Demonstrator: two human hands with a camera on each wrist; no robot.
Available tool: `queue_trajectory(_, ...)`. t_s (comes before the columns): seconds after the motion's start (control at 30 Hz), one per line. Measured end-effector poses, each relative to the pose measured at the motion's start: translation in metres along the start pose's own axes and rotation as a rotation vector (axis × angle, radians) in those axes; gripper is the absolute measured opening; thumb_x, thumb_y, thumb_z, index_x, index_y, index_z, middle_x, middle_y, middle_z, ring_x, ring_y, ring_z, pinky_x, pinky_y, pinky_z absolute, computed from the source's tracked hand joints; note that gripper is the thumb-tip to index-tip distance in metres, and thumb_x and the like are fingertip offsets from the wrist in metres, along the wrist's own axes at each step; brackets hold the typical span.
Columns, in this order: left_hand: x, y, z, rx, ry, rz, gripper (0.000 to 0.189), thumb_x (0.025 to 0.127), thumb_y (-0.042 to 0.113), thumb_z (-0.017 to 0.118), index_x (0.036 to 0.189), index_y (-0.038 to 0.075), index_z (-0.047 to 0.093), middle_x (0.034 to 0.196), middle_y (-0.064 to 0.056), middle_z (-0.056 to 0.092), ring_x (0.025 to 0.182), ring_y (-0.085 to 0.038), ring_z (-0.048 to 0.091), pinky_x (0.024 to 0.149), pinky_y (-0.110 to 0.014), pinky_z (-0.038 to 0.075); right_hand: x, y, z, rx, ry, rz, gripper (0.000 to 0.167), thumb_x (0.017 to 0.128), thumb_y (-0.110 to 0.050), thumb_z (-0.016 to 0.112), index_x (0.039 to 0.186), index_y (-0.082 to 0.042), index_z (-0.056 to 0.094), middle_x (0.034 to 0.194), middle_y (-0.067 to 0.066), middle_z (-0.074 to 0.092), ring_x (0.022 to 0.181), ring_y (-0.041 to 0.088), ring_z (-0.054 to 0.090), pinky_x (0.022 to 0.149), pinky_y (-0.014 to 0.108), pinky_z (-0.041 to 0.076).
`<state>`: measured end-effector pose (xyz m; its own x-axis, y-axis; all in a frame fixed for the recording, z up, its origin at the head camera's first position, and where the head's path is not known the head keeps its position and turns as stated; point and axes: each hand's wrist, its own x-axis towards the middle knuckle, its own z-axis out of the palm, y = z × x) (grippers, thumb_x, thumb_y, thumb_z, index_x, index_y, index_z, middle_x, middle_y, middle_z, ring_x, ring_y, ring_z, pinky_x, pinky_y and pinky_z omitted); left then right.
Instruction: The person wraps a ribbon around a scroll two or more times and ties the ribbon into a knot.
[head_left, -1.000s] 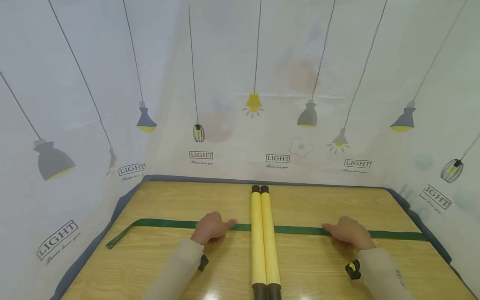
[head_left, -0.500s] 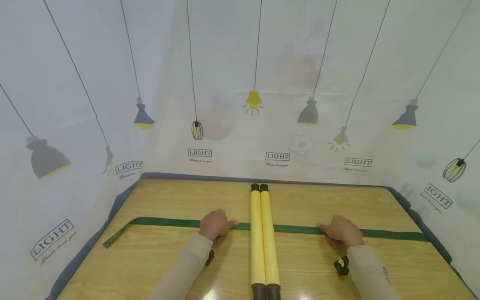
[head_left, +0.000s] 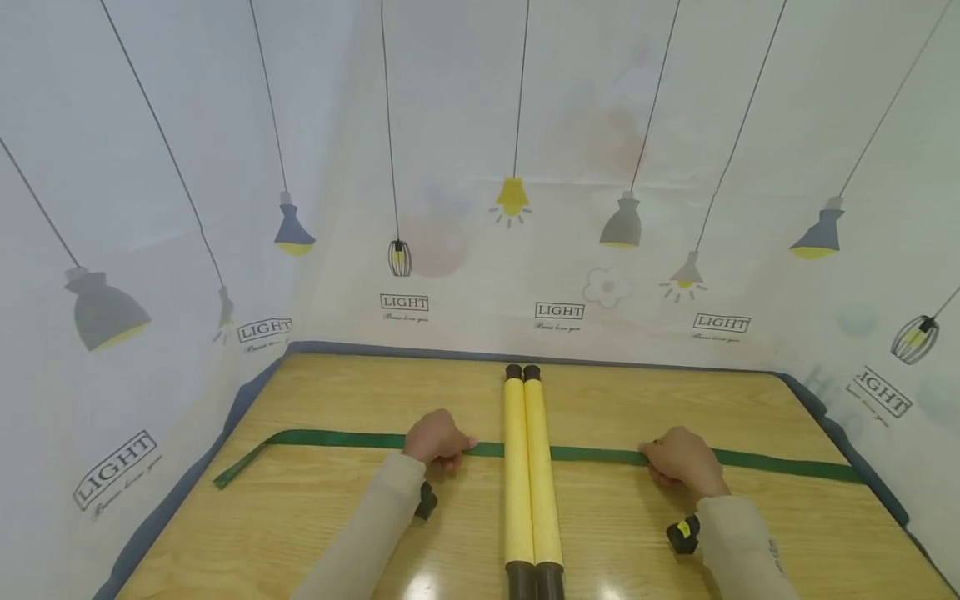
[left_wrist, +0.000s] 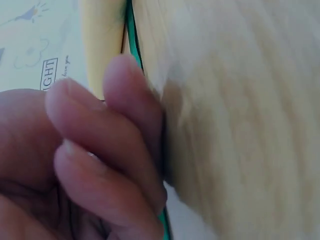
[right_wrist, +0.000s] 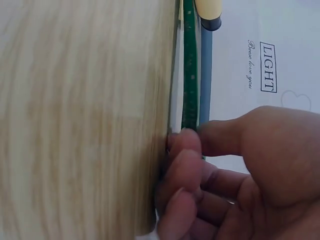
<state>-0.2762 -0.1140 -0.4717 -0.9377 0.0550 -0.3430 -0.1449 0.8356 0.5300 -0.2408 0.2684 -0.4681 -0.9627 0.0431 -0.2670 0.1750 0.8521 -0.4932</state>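
Note:
A long green strap [head_left: 592, 454] runs across the table, passing beneath two yellow tubes [head_left: 532, 475] with dark ends that lie side by side. Left of the tubes, my left hand [head_left: 435, 437] pinches the strap, its thumb tip on the band near the tubes. In the left wrist view its curled fingers [left_wrist: 115, 130] cover part of the band. On the other side, my right hand [head_left: 682, 458] pinches the strap between thumb and fingers, which the right wrist view shows with the band [right_wrist: 190, 75] rising out of the grip toward the tubes.
The wooden table [head_left: 360, 533] is bordered by a blue edge [head_left: 247, 387]. White sheeting [head_left: 480, 108] printed with hanging lamps stands behind it and at both sides. The strap's left end bends toward the front; its right end reaches the table's right edge.
Both hands have closed their fingers around the strap, where earlier they lay over it. The left hand moved slightly right, and the right hand slightly left. The tubes stay in place.

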Motion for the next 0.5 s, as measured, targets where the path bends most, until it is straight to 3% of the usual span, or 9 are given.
queue_trajectory(0.13, 0.001, -0.006, 0.001, -0.116, 0.023, -0.028, 0.038, 0.097, 0.024, 0.071, 0.064, 0.006, 0.071, 0.048, 0.001, 0.061, 0.041, -0.009, 0.052, 0.043, -0.019, 0.037, -0.001, -0.001, -0.001, 0.037, 0.069, 0.014, 0.047, 0.1, -0.03, 0.052, 0.058, -0.013, 0.065, 0.053, -0.001, 0.059, 0.047, 0.012, 0.05, 0.05, 0.027, 0.039)
queue_trajectory(0.27, 0.0, -0.016, -0.001, -0.214, 0.108, -0.039, 0.038, 0.098, 0.017, 0.065, 0.062, 0.004, 0.071, 0.047, -0.001, 0.061, 0.038, -0.01, 0.052, 0.039, -0.019, 0.04, 0.0, -0.001, 0.001, 0.103, 0.139, 0.004, 0.042, 0.097, -0.029, 0.053, 0.063, -0.01, 0.069, 0.054, -0.001, 0.062, 0.048, 0.013, 0.055, 0.05, 0.028, 0.042)
queue_trajectory(0.37, 0.0, -0.023, -0.004, -0.273, 0.176, -0.021, 0.041, 0.1, 0.018, 0.06, 0.063, 0.003, 0.071, 0.048, -0.003, 0.062, 0.038, -0.012, 0.055, 0.039, -0.022, 0.046, 0.003, 0.002, 0.003, 0.191, 0.197, -0.028, 0.038, 0.099, -0.028, 0.052, 0.081, -0.003, 0.075, 0.061, 0.001, 0.069, 0.053, 0.014, 0.061, 0.055, 0.031, 0.05)
queue_trajectory(0.5, -0.003, -0.027, -0.008, -0.359, 0.256, 0.022, 0.042, 0.102, 0.02, 0.056, 0.068, 0.001, 0.071, 0.054, -0.007, 0.066, 0.042, -0.016, 0.06, 0.043, -0.026, 0.052, 0.007, 0.003, 0.005, 0.32, 0.255, -0.051, 0.042, 0.103, -0.03, 0.05, 0.118, 0.004, 0.071, 0.092, 0.012, 0.079, 0.079, 0.021, 0.074, 0.082, 0.044, 0.059)
